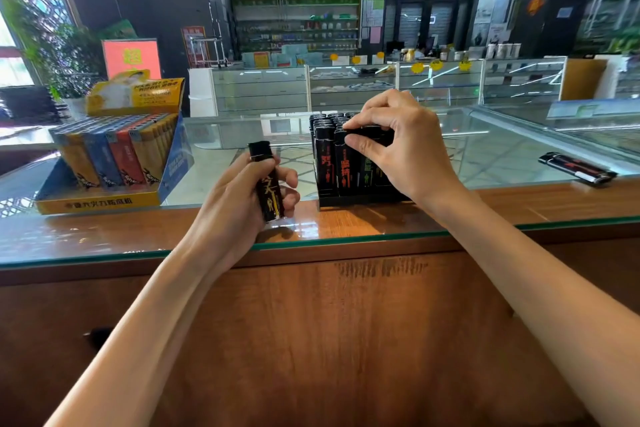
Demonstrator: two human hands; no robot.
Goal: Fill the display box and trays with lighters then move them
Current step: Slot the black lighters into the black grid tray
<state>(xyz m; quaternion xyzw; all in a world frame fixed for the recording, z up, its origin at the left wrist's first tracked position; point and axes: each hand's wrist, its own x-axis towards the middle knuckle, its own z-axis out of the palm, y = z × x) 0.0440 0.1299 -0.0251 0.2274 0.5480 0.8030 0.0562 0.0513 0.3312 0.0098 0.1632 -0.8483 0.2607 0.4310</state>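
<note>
Glass-topped wooden counter (519,208), shop shelves (298,28) beyond

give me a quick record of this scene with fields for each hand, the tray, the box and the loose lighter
black tray: on the counter, packed with upright lighters
left hand: holds a black lighter upright, left of the tray
right hand: pinches tops of the upright lighters
display box: far left, rows of yellow, blue and red lighters
loose lighter: lies flat on the counter, far right, untouched
</note>
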